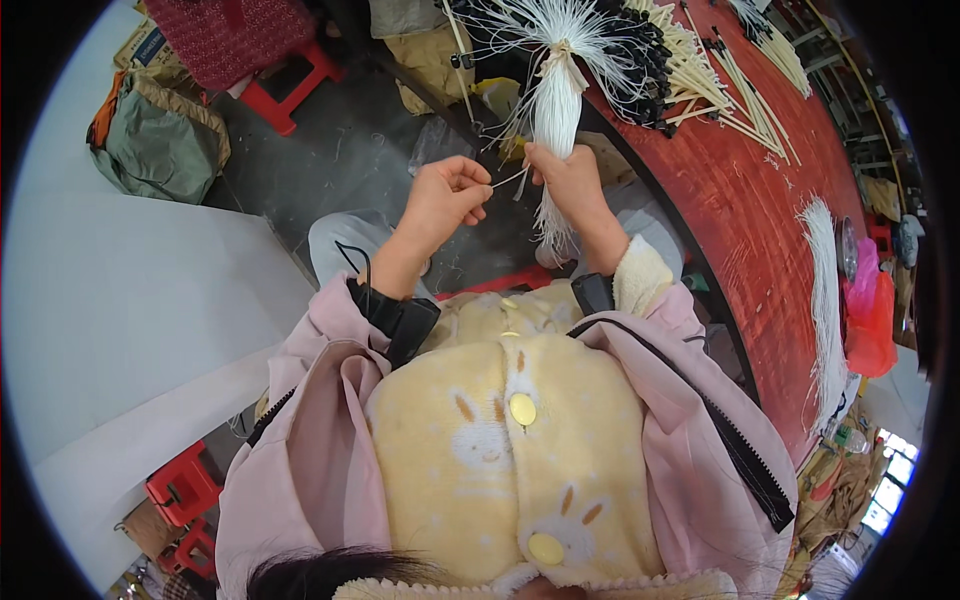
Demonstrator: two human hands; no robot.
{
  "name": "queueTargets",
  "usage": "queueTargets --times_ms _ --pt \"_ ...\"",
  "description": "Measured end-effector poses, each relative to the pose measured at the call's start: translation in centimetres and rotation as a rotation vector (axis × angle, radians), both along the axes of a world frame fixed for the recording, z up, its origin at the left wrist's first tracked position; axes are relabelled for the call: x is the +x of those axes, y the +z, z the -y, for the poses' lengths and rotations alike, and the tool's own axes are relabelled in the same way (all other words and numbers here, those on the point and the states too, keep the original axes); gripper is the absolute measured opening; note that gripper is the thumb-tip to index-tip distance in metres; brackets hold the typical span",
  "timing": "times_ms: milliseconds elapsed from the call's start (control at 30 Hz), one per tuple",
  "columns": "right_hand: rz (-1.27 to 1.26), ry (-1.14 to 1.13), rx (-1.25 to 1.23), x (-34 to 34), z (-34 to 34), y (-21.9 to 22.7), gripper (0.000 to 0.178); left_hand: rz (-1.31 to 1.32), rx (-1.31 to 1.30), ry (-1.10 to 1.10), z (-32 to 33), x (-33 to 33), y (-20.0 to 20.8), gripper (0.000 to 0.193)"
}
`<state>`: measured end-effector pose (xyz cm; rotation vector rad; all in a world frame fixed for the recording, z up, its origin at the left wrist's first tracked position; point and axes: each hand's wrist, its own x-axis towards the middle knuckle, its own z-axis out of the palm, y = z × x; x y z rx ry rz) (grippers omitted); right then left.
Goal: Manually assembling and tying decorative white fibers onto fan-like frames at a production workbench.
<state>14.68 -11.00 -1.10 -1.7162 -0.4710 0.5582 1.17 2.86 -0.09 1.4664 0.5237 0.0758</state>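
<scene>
A thick bundle of white strings (557, 105) hangs from a tied top at the red table's near left edge, its loose ends spreading below. My right hand (570, 185) is closed around the lower part of the bundle. To its left, my left hand (446, 202) pinches the end of a thin white string (510, 181), which stretches between the two hands. Above the tie, the strings fan out toward small black pieces (645, 65). Whether the pinched string belongs to the bundle is hidden by my right fingers.
Pale sticks with black ends (690, 60) lie on the red table (745, 200). Another white string bundle (824, 310) rests along its right side, near red and pink bags (870, 320). A white surface (150, 290) stands left; red stools (285, 95) and a green bag (160, 135) are beyond.
</scene>
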Motion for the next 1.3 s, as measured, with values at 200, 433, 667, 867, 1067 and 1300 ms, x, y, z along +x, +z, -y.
queueTargets --times_ms 200,433,667,867,1067,1300 --pt "-0.02 -0.017 0.013 0.1 0.1 -0.2 0.025 -0.07 0.38 -0.209 0.7 -0.2 1.4 0.013" --pt "-0.024 -0.017 0.058 -0.6 -0.2 0.6 0.026 0.2 -0.586 0.136 1.5 2.9 1.6 0.012" --pt "0.007 -0.007 -0.011 0.0 0.2 -0.1 0.027 0.262 0.09 0.198 1.5 4.5 -2.0 0.008" --pt "0.013 0.011 -0.047 0.4 0.2 -0.2 0.028 0.434 0.965 0.019 1.2 3.6 -1.8 0.01" --pt "-0.009 0.054 -0.034 0.4 0.1 0.4 0.027 0.33 0.608 0.089 2.2 3.6 -1.8 0.007" --pt "-0.01 0.037 0.003 0.4 0.1 -0.2 0.028 0.194 0.364 0.121 2.5 3.8 -1.7 0.009"
